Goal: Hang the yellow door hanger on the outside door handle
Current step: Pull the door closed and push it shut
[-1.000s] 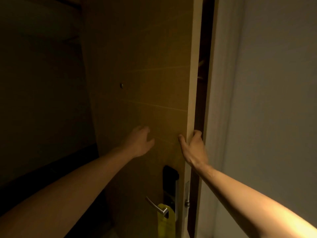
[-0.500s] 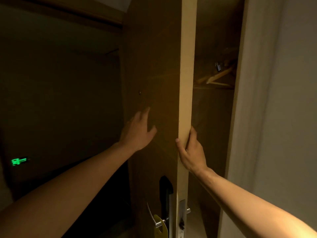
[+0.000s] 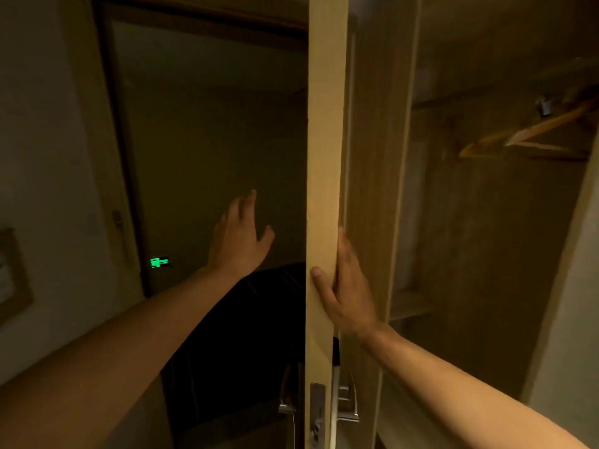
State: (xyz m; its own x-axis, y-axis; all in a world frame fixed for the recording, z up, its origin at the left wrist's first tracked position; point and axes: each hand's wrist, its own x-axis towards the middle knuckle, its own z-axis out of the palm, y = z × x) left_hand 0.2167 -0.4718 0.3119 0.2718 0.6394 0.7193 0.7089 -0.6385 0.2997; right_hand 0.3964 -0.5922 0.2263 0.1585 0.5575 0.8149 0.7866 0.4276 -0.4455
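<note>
The right hand (image 3: 343,286) is gripping the door edge (image 3: 324,189) at centre; the left hand (image 3: 238,236) is hanging open, empty, toward nine o'clock. The yellow hanger is hiding from view; the outside handle (image 3: 287,400) is showing at six o'clock. Likely light, bendy card: hold near its hole.
</note>
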